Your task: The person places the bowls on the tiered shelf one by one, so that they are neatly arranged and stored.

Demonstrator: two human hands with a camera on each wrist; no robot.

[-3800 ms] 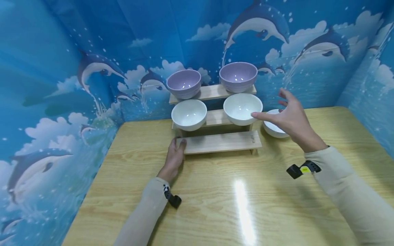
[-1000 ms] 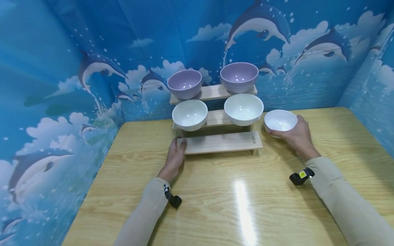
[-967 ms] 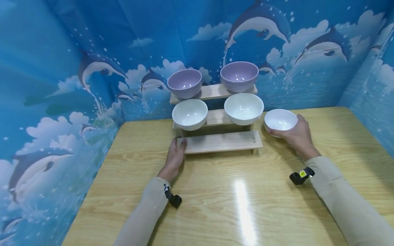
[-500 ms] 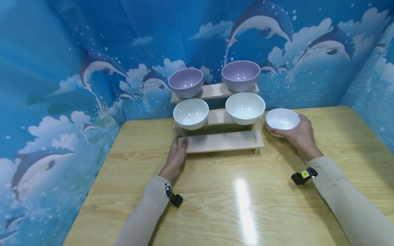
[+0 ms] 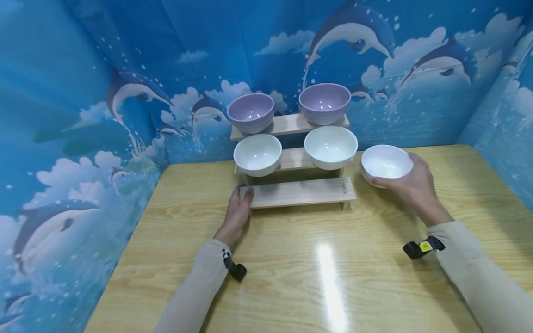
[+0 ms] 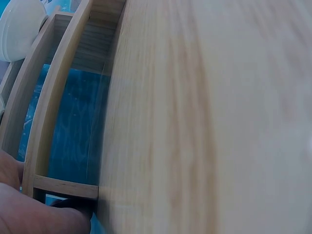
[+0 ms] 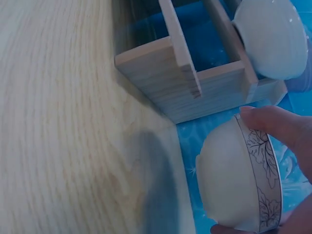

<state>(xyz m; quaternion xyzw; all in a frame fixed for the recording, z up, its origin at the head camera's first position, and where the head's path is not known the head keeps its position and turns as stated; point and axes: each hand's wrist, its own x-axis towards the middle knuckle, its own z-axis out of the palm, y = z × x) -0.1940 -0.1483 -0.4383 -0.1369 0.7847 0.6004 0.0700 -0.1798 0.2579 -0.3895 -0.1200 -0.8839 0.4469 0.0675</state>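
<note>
A three-step wooden rack [image 5: 297, 193] stands on the table. My left hand [image 5: 236, 213] grips the left end of its lowest step, thumb on top; in the left wrist view the fingers [image 6: 44, 214] wrap the rack's end. To the right of the rack, my right hand [image 5: 412, 187] holds a white bowl [image 5: 385, 163] by its rim. The right wrist view shows a leaf-patterned band round this bowl [image 7: 234, 175], raised with its shadow on the table below. Two white bowls [image 5: 257, 155] sit on the middle step, two purple bowls [image 5: 325, 104] on the top one.
The wood-grain table [image 5: 291, 268] reaches back to a blue dolphin-print curtain [image 5: 208, 55], which also hangs along both sides. A bright light reflection [image 5: 331, 286] lies on the table in front of the rack.
My right hand has come down from beside the rack, taken hold of the white bowl and lifted it slightly, shifting right. The left hand keeps its grip on the rack.
</note>
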